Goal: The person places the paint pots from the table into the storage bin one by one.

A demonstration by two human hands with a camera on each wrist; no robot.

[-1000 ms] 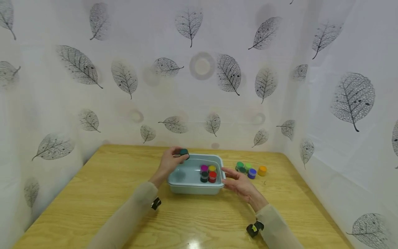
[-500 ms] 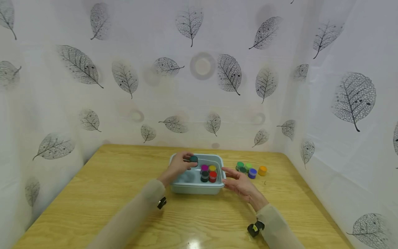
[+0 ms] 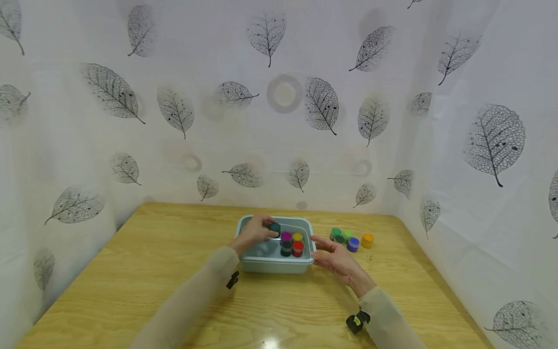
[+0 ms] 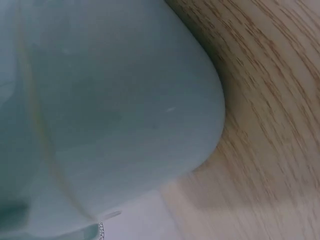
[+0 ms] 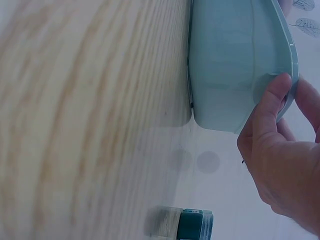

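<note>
A pale blue-green plastic tub (image 3: 274, 261) stands on the wooden table. My left hand (image 3: 253, 232) reaches over its left part and holds a small dark green paint jar (image 3: 274, 229) inside it, behind the others. A purple jar (image 3: 286, 236), a yellow jar (image 3: 297, 236), a dark jar (image 3: 286, 248) and a red jar (image 3: 298, 249) sit grouped in the tub's right half. At the right end, my right hand (image 5: 280, 150) pinches the rim between thumb and fingers. The left wrist view shows the tub's outer wall (image 4: 125, 110), with the left hand out of sight.
Right of the tub, several paint jars cluster on the table: green (image 3: 336, 232), light green (image 3: 348, 235), dark green (image 3: 339, 240) and blue (image 3: 353, 244). An orange jar (image 3: 367, 241) stands slightly apart. Leaf-patterned curtain (image 3: 279, 131) encloses the table's back and sides.
My left hand has carried the dark green jar from above the tub's left back rim rightward and down into the tub. The right hand has stayed at the rim.
</note>
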